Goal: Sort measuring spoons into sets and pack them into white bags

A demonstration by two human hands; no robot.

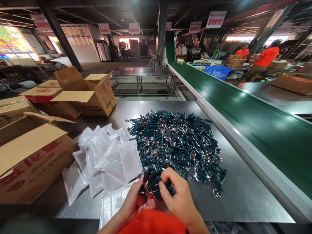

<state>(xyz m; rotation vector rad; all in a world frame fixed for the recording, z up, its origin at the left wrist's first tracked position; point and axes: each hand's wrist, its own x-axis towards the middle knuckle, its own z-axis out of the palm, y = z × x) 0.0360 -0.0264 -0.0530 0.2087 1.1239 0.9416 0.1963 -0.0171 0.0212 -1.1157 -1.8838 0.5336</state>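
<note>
A bunch of spoons with dark green handles (154,182) is gathered close to my body, low in the head view. My left hand (133,198) is closed around the left side of this bunch. Thumb and fingers of my right hand (179,192) are curled onto its right side. Something red shows under the spoons between my hands; what it is I cannot make out. Just beyond lies a wide heap of the same spoons (175,139), handles and shiny bowls pointing every way. White padded mailing bags (107,156) are piled left of the heap, near my left hand.
Everything lies on a metal table (248,198). Open cardboard boxes (48,162) (104,97) stand along the left. A green conveyor belt (243,107) runs along the right side. Farther right are a blue basket (218,72) and people in orange shirts (268,56).
</note>
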